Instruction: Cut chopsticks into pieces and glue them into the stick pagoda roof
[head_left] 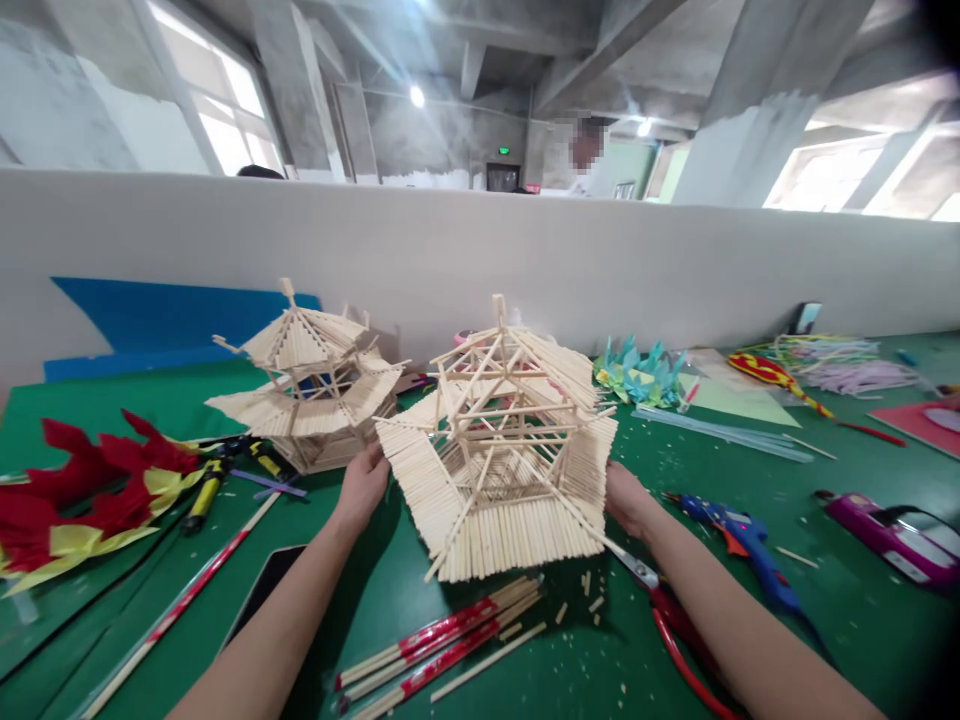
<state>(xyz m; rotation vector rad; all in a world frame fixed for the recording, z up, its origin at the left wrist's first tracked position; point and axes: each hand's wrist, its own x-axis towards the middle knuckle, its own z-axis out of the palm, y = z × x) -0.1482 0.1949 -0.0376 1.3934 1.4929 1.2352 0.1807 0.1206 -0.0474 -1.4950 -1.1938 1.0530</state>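
Both sides of nearer pagoda (510, 437) flanked by left hand (366, 478), right hand (628, 497); grip closure can't be told. Steadying, seemingly; level support called for next.

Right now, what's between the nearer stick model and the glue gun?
In the head view, the right hand and its wrist lie between the nearer stick model and the glue gun.

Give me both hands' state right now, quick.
Left hand: at the left side of the front stick pavilion; partly hidden, grip cannot be told.
Right hand: at its right side; partly hidden, grip cannot be told.
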